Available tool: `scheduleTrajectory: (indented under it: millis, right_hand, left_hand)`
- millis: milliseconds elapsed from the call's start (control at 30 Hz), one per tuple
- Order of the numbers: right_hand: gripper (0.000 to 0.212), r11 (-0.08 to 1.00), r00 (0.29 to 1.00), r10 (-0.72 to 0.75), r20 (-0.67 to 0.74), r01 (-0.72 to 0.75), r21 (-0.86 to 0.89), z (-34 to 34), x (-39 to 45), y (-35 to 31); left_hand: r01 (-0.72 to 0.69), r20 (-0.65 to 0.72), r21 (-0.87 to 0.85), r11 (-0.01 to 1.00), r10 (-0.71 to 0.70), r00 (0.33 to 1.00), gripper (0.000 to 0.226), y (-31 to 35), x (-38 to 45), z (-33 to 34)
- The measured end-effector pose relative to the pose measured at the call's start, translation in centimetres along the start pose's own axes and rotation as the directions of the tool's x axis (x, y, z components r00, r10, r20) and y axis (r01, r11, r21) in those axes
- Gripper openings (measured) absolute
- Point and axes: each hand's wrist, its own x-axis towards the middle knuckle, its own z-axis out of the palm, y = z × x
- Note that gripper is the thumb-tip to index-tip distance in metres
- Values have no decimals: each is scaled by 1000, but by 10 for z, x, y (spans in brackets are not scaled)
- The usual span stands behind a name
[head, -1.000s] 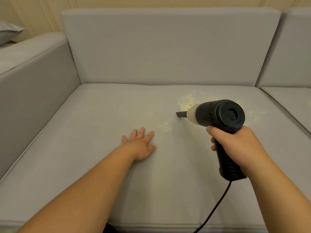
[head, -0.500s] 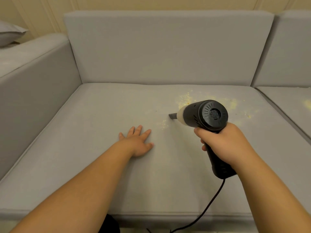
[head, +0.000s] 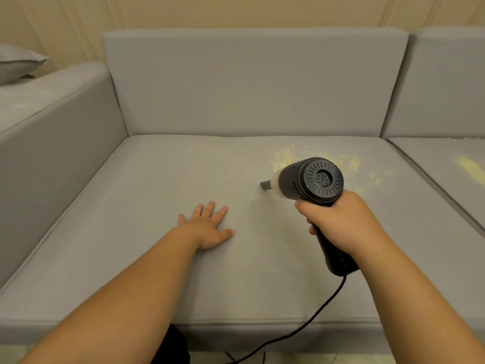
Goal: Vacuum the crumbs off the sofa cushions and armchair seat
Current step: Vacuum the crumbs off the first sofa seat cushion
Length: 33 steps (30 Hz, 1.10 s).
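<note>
Right hand point(head: 343, 222) grips the handheld vacuum point(head: 312, 182), nozzle touching the seat cushion point(head: 157, 258) near crumbs point(head: 286, 158); left hand point(head: 207, 227) rests flat, fingers spread.

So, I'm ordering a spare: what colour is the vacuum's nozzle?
Dark grey nozzle, on a cream collar; head view.

pillow point(head: 18, 63) cut by left edge; cord point(head: 301, 327) exits bottom edge
</note>
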Motion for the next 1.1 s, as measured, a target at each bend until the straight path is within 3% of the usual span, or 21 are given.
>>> scheduleTrajectory:
  millis: [233,467,767,1100]
  right_hand:
    - [22,999,986,40,163,-43,12,-9,-8,-4]
    - [17,999,1000,16,16,-16,-31,-11,-9,-4]
    - [23,999,983,36,178,-38,10,-17,-10,-7]
    - [25,999,978,-18,209,28,-46,-9,-5,-4]
  left_hand:
    - [-2,15,2,1000,2,1000,82,0,0,-1]
    - [-7,10,-2,1000,7,1000,82,-1,-1,-1]
    - [57,14,13,998,-57,998,84,2,-2,-5]
    - [84,16,-38,996,-83,996,91,-1,-2,-4]
